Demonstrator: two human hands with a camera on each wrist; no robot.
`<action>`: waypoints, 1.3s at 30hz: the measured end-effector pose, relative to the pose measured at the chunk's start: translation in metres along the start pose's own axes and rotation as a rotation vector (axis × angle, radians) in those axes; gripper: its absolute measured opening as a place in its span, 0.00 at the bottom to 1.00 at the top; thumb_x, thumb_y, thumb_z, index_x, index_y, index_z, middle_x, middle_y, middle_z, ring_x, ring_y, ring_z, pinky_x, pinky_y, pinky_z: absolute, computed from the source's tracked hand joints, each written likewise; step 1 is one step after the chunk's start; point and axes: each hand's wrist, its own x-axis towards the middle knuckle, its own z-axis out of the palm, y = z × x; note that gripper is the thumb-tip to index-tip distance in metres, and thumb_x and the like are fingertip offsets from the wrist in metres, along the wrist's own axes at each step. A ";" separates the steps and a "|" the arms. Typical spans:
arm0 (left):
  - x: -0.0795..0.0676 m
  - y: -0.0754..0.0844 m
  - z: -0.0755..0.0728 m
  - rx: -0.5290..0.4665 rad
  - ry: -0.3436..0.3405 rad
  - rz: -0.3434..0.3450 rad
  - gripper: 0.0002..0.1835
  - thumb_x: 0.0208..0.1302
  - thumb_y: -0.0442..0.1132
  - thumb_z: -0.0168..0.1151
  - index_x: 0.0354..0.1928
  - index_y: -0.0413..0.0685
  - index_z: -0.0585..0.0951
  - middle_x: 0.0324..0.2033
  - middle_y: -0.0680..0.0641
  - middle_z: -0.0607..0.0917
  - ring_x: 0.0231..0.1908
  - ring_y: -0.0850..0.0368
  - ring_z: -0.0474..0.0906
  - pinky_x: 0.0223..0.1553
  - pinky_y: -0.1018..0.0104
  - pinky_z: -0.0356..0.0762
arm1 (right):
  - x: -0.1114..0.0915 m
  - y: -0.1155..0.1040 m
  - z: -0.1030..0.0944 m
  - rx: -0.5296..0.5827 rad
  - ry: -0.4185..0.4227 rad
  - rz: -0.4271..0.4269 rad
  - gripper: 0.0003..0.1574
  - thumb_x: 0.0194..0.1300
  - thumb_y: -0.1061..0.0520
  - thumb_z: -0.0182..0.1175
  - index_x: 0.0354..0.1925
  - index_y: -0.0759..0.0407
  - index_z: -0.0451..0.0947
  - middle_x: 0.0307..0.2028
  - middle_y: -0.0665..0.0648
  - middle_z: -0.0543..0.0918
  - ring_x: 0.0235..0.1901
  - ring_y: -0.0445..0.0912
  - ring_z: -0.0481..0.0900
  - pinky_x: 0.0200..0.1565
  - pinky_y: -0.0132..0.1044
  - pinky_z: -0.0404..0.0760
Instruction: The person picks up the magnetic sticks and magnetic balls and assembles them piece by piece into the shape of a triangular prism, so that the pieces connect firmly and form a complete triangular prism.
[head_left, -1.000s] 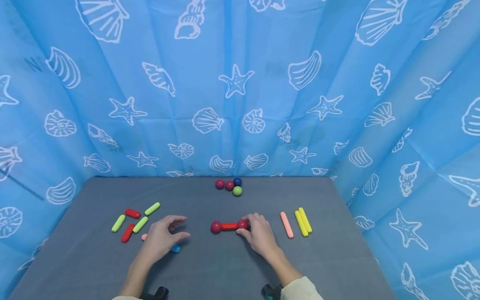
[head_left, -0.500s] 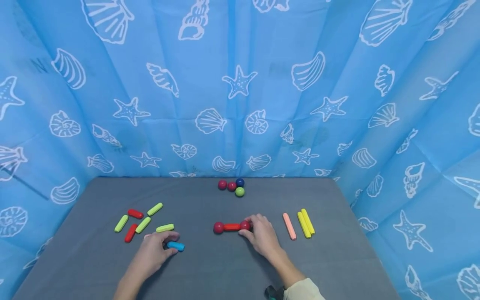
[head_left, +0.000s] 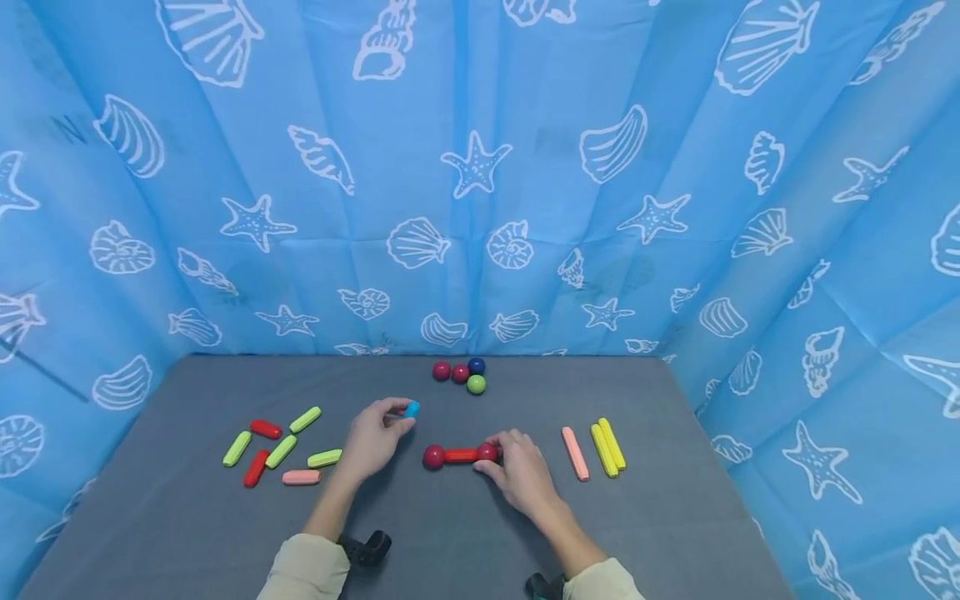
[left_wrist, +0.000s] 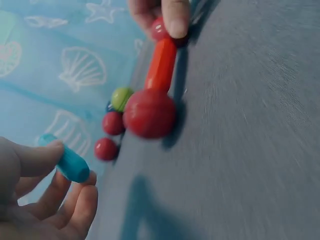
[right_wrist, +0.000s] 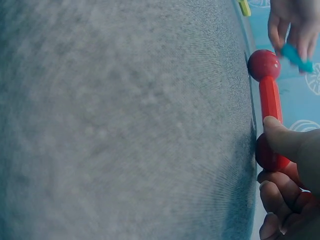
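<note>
My left hand (head_left: 371, 440) pinches a short blue rod (left_wrist: 74, 166) between thumb and fingers, raised above the grey cloth. Part of the rod is covered by the fingers in the head view. To its right lies a dumbbell-like piece: a red rod (head_left: 461, 456) with a dark red ball on each end. The left-end ball (left_wrist: 150, 114) stands free, nearest to my left hand. Around the right-end ball (right_wrist: 270, 154) my right hand (head_left: 523, 473) curls its thumb and fingers, holding the piece at the table.
Near the back edge sit two dark red balls (head_left: 461, 374), a blue ball (head_left: 477, 366) and a green ball (head_left: 476, 384). Several short rods, including a pink rod (head_left: 302, 477), lie left. Another pink rod (head_left: 575, 454) and two yellow rods (head_left: 603, 450) lie right. A blue curtain (head_left: 480, 275) stands behind.
My left hand reached down to the blue rod, picked it up and carried it right and towards the back. The pink rod it covered now shows. My right hand keeps its hold.
</note>
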 end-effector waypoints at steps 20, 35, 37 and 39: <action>0.022 0.006 0.045 0.068 -0.075 -0.074 0.20 0.63 0.48 0.73 0.55 0.52 0.83 0.41 0.50 0.89 0.41 0.58 0.85 0.46 0.54 0.85 | 0.001 0.002 0.002 -0.018 -0.007 0.008 0.25 0.58 0.42 0.75 0.49 0.53 0.84 0.38 0.50 0.82 0.38 0.41 0.74 0.44 0.39 0.78; -0.005 0.004 0.036 0.110 -0.138 -0.060 0.33 0.58 0.50 0.77 0.64 0.50 0.78 0.53 0.48 0.88 0.44 0.57 0.82 0.50 0.53 0.85 | 0.007 0.000 0.004 -0.025 -0.027 -0.010 0.29 0.56 0.39 0.76 0.49 0.53 0.83 0.37 0.50 0.81 0.38 0.42 0.73 0.44 0.40 0.77; -0.008 0.004 0.035 0.127 -0.138 -0.054 0.33 0.57 0.48 0.78 0.64 0.50 0.78 0.54 0.48 0.87 0.42 0.58 0.80 0.48 0.56 0.84 | 0.011 0.002 0.002 -0.010 -0.064 -0.013 0.31 0.55 0.36 0.75 0.50 0.52 0.82 0.38 0.49 0.80 0.39 0.41 0.72 0.43 0.40 0.76; -0.010 0.003 0.035 0.143 -0.129 -0.044 0.31 0.57 0.45 0.78 0.63 0.50 0.79 0.52 0.48 0.87 0.40 0.59 0.79 0.45 0.58 0.84 | 0.018 0.004 -0.001 0.032 -0.093 0.001 0.35 0.56 0.32 0.73 0.52 0.52 0.82 0.40 0.49 0.80 0.40 0.42 0.73 0.44 0.40 0.77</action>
